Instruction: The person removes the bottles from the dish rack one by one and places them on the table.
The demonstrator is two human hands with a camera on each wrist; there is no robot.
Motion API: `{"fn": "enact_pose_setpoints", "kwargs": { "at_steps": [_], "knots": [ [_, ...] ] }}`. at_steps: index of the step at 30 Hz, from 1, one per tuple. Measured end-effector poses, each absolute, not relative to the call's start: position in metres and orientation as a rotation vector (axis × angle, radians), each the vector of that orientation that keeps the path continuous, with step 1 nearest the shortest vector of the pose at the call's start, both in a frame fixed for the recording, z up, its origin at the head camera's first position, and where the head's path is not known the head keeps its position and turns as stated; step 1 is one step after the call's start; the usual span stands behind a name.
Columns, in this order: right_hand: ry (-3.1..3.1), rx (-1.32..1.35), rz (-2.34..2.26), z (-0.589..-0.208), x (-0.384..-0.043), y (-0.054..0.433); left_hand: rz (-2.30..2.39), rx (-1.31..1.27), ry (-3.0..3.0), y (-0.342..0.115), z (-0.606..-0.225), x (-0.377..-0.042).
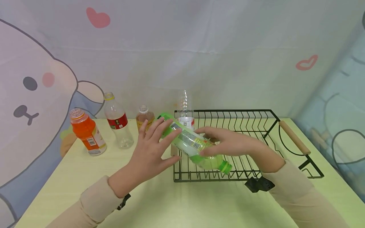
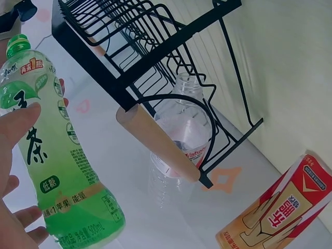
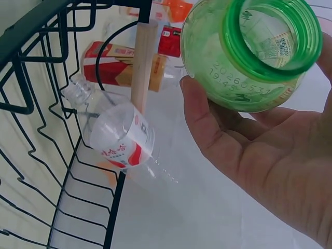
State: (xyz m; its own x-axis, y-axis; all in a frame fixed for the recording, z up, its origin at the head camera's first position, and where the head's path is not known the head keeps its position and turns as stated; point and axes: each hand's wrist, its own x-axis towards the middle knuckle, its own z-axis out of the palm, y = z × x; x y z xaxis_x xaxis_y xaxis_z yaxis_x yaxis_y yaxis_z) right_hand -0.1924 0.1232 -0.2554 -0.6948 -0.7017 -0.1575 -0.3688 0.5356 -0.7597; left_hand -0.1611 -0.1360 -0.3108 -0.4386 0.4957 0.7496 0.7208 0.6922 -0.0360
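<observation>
Head view: green bottle (image 1: 187,139) slants within right grip (image 1: 229,143), neck (image 1: 225,167) protruding.

Cartoon animal (image 1: 31,69) and hearts (image 1: 98,18) on pale backdrop (image 1: 222,69).

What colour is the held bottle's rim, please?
The bottle's rim is green, best seen in the right wrist view.

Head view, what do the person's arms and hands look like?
The left hand and right hand are bare, without visible gloves or rings. The left sleeve and right sleeve are plain, wide-cuffed and beige. A small black piece shows by the left wrist, a larger angular one by the right; no cables show.
</observation>
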Motion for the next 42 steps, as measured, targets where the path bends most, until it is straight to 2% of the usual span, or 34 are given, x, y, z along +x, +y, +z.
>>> {"fn": "enact_pose_setpoints", "kwargs": {
  "at_steps": [14,42],
  "knots": [
    [2.329,-0.928,-0.928,-0.255,-0.189,0.117,-0.285,-0.978,-2.147,-0.129,-0.315,-0.159],
    [2.255,-0.969,-0.956,-0.259,-0.190,0.106,-0.273,-0.885,-2.192,-0.134,-0.326,-0.157]
  ]
}}
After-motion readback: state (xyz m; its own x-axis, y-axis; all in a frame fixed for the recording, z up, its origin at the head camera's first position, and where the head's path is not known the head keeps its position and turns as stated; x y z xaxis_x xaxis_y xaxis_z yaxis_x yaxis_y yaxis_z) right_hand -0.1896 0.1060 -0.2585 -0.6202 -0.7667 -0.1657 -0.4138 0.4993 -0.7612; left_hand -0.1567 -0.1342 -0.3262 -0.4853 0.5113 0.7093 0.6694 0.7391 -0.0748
